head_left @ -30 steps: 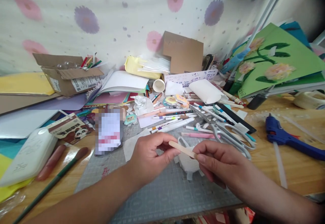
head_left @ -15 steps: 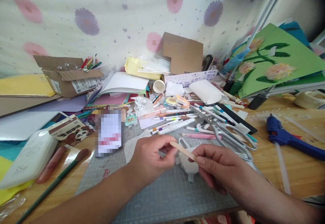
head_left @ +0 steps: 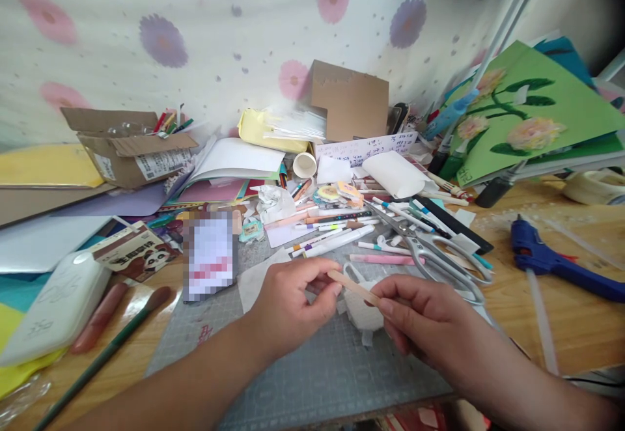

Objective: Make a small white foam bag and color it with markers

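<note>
A flat wooden craft stick [head_left: 356,289] is held level between my two hands, above the cutting mat [head_left: 273,385]. My right hand [head_left: 415,314] pinches its right end between thumb and fingers. At the other end, the thumb and forefinger of my left hand [head_left: 293,301] close on the tip. Behind the stick, a small white textured piece [head_left: 362,314] with a loop at its top lies on the mat, partly covered by my right fingers. A white paper sheet [head_left: 251,281] lies partly hidden behind my left hand.
Large scissors [head_left: 420,242] lie behind my right hand, beside scattered markers [head_left: 336,242]. A blue glue gun [head_left: 561,262] rests at the right. A phone [head_left: 209,255], a green-handled brush [head_left: 107,353] and a white case [head_left: 58,307] are on the left. A cardboard box [head_left: 131,144] stands farther back.
Both hands keep their hold on the craft stick, with only a slight shift of the fingers. The whole view has moved a little.
</note>
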Tool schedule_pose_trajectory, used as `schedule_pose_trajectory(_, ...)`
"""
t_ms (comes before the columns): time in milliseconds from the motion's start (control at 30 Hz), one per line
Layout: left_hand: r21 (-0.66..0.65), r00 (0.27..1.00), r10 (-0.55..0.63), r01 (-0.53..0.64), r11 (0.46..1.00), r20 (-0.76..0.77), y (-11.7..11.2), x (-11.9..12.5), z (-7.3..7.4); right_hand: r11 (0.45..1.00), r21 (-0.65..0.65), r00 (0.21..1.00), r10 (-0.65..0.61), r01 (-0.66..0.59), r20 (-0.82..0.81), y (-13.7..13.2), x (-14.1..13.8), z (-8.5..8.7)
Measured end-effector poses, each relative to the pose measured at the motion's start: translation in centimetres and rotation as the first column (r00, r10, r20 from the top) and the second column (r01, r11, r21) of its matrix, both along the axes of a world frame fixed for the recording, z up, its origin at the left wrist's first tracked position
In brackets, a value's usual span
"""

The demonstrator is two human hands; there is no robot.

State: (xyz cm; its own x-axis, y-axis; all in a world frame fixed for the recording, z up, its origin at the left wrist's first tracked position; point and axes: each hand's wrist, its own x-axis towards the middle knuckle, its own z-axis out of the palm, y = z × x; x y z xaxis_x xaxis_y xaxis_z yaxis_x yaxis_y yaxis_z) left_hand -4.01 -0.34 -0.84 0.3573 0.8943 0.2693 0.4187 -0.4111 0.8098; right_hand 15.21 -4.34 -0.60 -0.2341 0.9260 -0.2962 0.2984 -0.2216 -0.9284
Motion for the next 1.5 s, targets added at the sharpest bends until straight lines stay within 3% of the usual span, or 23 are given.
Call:
schedule_pose_trajectory(67,-0.27,0.985,0.024,0.022,0.963,0.168,-0.1,0.3,0.1,0.986,0.162,0.985,0.014,-0.042,0.17,-0.3,-0.1,0.0)
schedule_pose_trajectory(133,-0.467,0.956,0.082,0.063,0.882,0.283,-0.1,0.5,0.2,0.942,0.312,0.943,0.015,-0.125,0.331,-0.6,-0.2,0.0)
schedule_pose_trajectory(233,-0.542,0.95,0.12,0.059,0.838,0.289,-0.1,0.7,0.2,0.886,0.403,0.892,0.026,-0.23,0.451,-0.9,-0.4,-0.2)
schedule_pose_trajectory(333,-0.443,0.982,0.061,0.025,0.896,0.178,-0.1,0.5,0.0,0.883,0.392,0.884,0.051,-0.257,0.464,-1.0,-0.7,-0.3)
schedule_pose_trajectory(500,-0.133,0.996,-0.011,-0.002,0.991,-0.093,-0.4,0.1,0.0,0.878,0.407,0.887,0.042,-0.252,0.459,-1.1,-0.8,-0.1)
schedule_pose_trajectory(667,0.109,0.976,-0.013,0.037,0.993,-0.219,-0.4,0.0,0.1,0.871,0.411,0.874,0.041,-0.269,0.484,-1.1,-0.6,-0.1)
schedule_pose_trajectory(867,0.149,0.97,-0.025,0.062,0.987,-0.24,-0.5,-0.2,-0.2,0.863,0.425,0.868,0.031,-0.274,0.496,-1.1,-0.5,0.1)
schedule_pose_trajectory(967,0.051,0.981,-0.061,0.071,0.996,-0.185,-0.3,-0.2,-0.4,0.867,0.418,0.866,0.03,-0.271,0.498,-1.1,-0.4,0.1)
schedule_pose_trajectory(1100,-0.203,0.994,-0.108,0.1,0.974,-0.027,-0.1,-0.1,-0.6,0.891,0.388,0.888,0.036,-0.236,0.459,-0.9,-0.2,0.4)
schedule_pose_trajectory(1300,-0.453,0.976,-0.1,0.179,0.873,0.192,-0.1,0.1,-0.4,0.909,0.354,0.896,0.045,-0.22,0.442,-0.6,0.1,0.9)
schedule_pose_trajectory(1500,-0.572,0.927,-0.099,0.304,0.762,0.361,0.3,-0.2,-0.2,0.922,0.315,0.894,0.066,-0.224,0.443,-0.5,0.5,1.0)
